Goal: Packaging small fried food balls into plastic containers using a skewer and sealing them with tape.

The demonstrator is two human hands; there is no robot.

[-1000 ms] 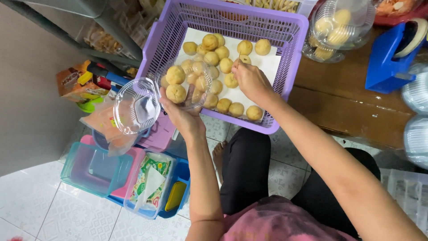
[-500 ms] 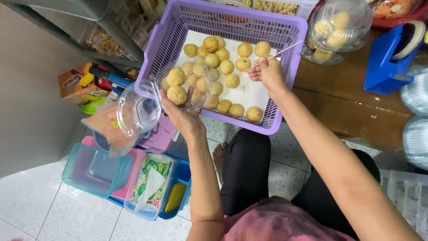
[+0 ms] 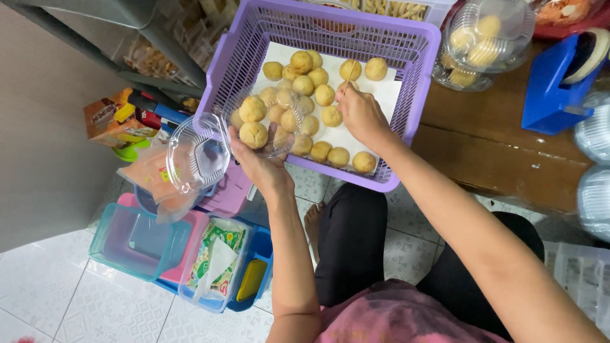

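Left hand cups an open clear clamshell; right hand pinches, seemingly, an upward-pointing thin skewer.

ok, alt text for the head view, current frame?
Seen from above, a seated person's left hand holds an open clear plastic clamshell container with two round golden pastries inside, while the right hand pokes a thin stick among more pastries on white paper in a purple plastic basket. Coloured plastic bins sit on the tiled floor below.
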